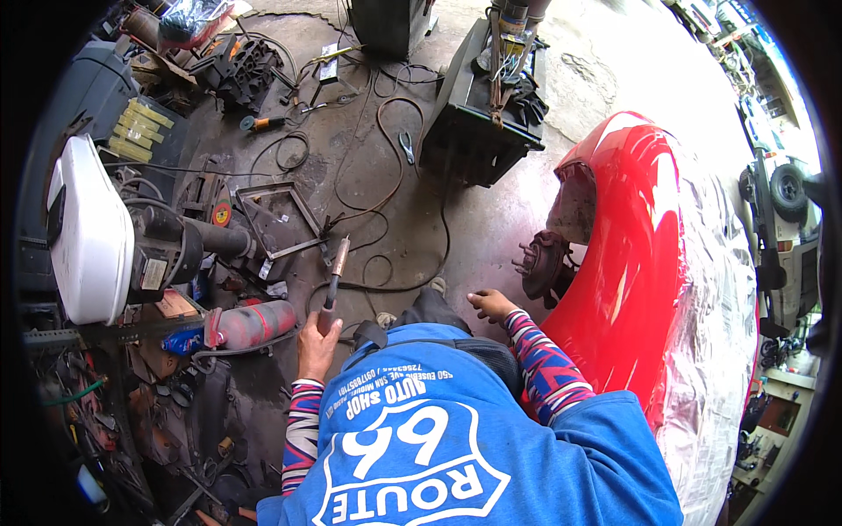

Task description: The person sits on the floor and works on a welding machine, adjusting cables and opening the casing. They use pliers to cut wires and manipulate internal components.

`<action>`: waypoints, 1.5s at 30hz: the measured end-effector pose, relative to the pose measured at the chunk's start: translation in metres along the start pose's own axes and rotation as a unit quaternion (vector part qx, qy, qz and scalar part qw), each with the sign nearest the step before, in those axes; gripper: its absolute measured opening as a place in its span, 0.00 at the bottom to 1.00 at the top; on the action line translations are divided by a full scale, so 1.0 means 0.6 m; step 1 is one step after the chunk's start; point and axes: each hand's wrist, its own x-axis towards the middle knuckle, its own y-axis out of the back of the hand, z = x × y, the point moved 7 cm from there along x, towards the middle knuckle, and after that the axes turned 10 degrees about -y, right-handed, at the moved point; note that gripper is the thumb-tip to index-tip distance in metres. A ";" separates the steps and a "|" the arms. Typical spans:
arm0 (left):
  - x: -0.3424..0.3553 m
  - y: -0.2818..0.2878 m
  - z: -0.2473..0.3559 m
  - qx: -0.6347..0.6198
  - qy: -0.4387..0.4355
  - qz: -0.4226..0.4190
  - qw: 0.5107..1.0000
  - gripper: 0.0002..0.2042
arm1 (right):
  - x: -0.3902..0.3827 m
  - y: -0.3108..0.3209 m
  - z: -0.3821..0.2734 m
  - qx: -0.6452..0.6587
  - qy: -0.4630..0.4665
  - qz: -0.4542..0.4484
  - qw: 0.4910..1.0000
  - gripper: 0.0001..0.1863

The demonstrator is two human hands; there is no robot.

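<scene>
My left hand (317, 344) is closed around the handle of a welding torch (335, 279). Its copper-coloured nozzle points up and away from me, toward a square frame of metal bars (303, 210) on the floor. My right hand (493, 305) hangs in front of my right hip, fingers loosely curled, with nothing visible in it. Nearest to that hand, a little apart, is a rusty wheel hub with studs (545, 263) under a glossy red car fender (627, 280).
Cables (386, 114) snake across the concrete near pliers (406, 147). A black metal box (474, 114) stands ahead. To my left are a machine with a white tank (96, 232), a worn red cylinder (263, 324) and cluttered shelving. Pale sheeting (715, 351) covers the car at right.
</scene>
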 end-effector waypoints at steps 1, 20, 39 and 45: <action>0.008 -0.004 -0.001 0.002 0.005 0.008 1.000 0.20 | 0.005 0.014 -0.006 0.001 0.016 0.003 1.000 0.30; 0.322 -0.100 0.004 -0.046 0.109 -0.087 0.989 0.30 | 0.050 0.352 -0.347 0.029 0.260 0.334 0.906 0.22; 0.824 -0.498 -0.371 -0.138 -0.120 0.059 0.981 0.28 | 0.939 0.305 -0.393 0.353 0.298 0.453 0.762 0.17; 0.828 -0.527 -0.358 -0.149 -0.167 0.109 0.968 0.29 | 0.957 0.298 -0.412 0.405 0.376 0.484 0.678 0.17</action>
